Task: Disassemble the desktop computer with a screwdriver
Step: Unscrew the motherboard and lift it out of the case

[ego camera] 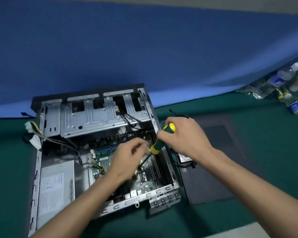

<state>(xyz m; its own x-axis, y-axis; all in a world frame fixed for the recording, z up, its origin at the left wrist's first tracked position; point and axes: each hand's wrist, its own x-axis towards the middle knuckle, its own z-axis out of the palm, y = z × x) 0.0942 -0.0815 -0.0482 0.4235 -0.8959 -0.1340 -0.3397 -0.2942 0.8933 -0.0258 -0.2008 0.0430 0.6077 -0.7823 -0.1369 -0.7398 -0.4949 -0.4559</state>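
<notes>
The open desktop computer case lies on its side on the green table, motherboard exposed inside. My right hand grips the green and yellow screwdriver by its handle, the shaft angled down onto the motherboard. My left hand hovers over the board with fingertips pinched at the screwdriver's shaft; it is blurred. The tip and the screw are hidden by my left hand. A silver power supply sits in the case's near left corner.
The removed dark side panel lies flat to the right of the case, a small drive on it. Loose white connectors and cables hang off the case's left side. Several plastic water bottles lie at the far right. A blue wall stands behind.
</notes>
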